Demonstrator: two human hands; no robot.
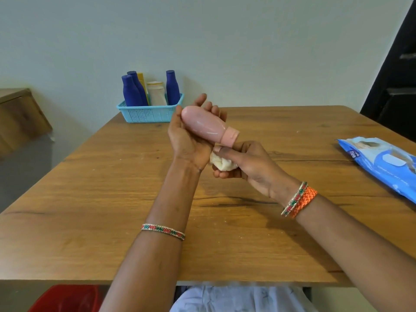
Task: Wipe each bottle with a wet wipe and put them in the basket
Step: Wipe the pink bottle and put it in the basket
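Bottle [203,122], glossy pink, cradled in left hand [191,136]; right hand [245,161] clutches crumpled wipe [221,162].

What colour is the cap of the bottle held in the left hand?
Pink, slightly darker than the pink bottle itself; the cap shows clearly in the head view.

A pale wall [225,41] is filling the back, soft even light lying across it. A wooden table [90,199] is spreading out below, a wooden cabinet [20,118] sitting left, a dark door [396,75] standing right.
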